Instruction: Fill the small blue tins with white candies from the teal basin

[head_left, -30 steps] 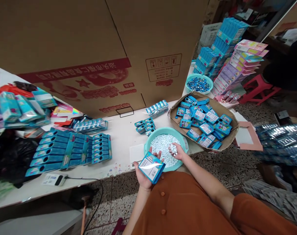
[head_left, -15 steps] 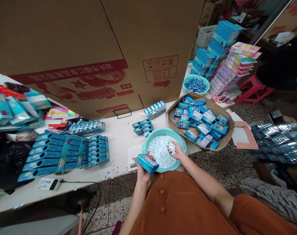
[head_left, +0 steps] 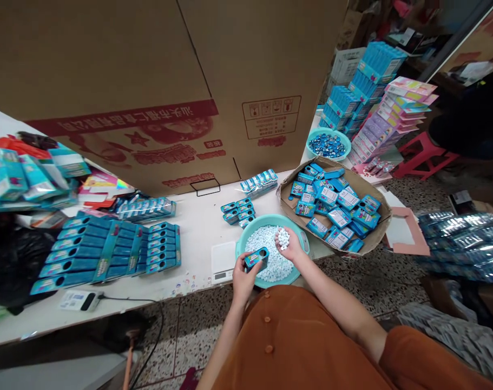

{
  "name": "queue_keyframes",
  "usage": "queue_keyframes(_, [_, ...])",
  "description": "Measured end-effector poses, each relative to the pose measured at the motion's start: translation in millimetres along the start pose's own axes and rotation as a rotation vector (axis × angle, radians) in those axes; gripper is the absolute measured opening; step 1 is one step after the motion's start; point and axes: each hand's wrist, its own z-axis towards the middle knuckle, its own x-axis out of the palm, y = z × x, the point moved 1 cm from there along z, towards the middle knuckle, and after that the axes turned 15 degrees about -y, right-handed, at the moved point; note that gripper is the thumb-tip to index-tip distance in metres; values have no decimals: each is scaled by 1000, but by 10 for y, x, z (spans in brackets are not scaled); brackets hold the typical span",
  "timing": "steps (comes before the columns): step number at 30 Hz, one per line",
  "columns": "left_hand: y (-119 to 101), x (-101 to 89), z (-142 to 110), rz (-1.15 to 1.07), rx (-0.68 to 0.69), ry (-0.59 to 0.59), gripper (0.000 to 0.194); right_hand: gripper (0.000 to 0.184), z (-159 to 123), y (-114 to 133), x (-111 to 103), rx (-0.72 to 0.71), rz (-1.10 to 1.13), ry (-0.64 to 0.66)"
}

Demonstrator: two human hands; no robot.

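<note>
My left hand [head_left: 243, 280] grips a small blue box [head_left: 256, 258] turned so its open end faces up, over the near rim of a teal basin [head_left: 246, 241]. The basin holds many small white candies [head_left: 266, 245]. My right hand [head_left: 289, 246] is cupped over the basin with a heap of white candies in its palm, just right of the box.
A cardboard tray [head_left: 376, 190] of blue boxes lies right of the basin. Rows of blue boxes [head_left: 108, 249] lie on the white table [head_left: 197, 222] at left, a small scale [head_left: 221, 260] beside the basin, a big carton [head_left: 149, 81] behind, stacked packs [head_left: 372, 81] far right.
My left hand has turned the blue box from flat to end-up and brought it closer to the basin. My right hand has lifted slightly with its candies.
</note>
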Motion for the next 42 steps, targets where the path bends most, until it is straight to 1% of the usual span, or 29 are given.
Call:
queue_keyframes(4, [-69,70,-43,124,176,21,40,13,-106,-25,149,-45,13,17])
queue_keyframes(7, [-107,126,-80,189,245,78,36,14,-161,-83,221,-111,-8,52])
queue_keyframes(9, [-110,157,-98,200,252,94,35,16,-183,-127,245,-185,-48,54])
queue_keyframes(15, [-82,212,-108,188,229,70,37,23,-218,-223,247,-452,-194,19])
queue_keyframes(18, [-92,225,-107,179,218,70,37,22,-227,-251,246,-519,-216,24])
queue_keyframes(24, [-84,224,-97,170,236,96,37,24,-273,-284,282,-593,-248,12])
queue_keyframes(28, [-3,241,-48,145,168,87,40,29,-322,-280,335,-650,-267,37])
queue_keyframes(31, [13,257,-29,139,154,91,41,28,-338,-268,369,-642,-287,31])
queue_keyframes(34, [-12,262,-31,161,196,107,40,25,-329,-255,381,-618,-303,-10])
queue_keyframes(35, [-16,263,-30,165,209,111,40,25,-322,-251,383,-618,-304,-4])
queue_keyframes(37, [1,266,-18,141,202,110,41,28,-305,-244,385,-616,-296,50])
queue_keyframes(40, [69,276,18,41,101,90,44,32,-277,-239,383,-587,-302,138])
queue_keyframes(42, [104,280,39,18,80,81,45,31,-261,-236,375,-585,-323,132])
